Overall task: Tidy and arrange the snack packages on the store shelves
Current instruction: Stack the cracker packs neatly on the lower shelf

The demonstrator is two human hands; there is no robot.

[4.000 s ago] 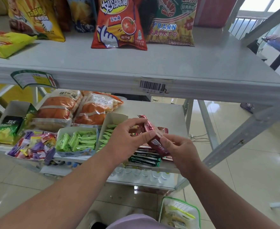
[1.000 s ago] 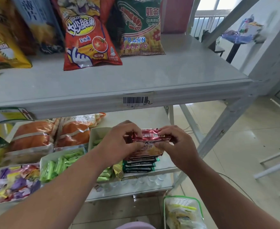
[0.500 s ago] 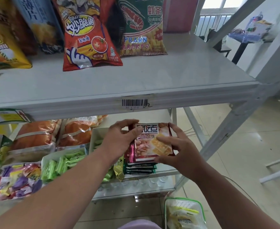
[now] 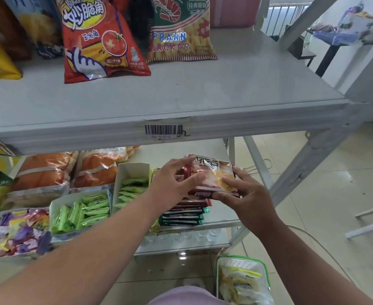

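Cracker packet over the stack
The packet [image 4: 214, 176] was held flat in both hands [image 4: 176, 183] [image 4: 245, 192], directly above the stack [image 4: 184, 213], long axis left-right.

Bare forearms, no sleeves; lilac garment [image 4: 187, 297] at bottom edge.
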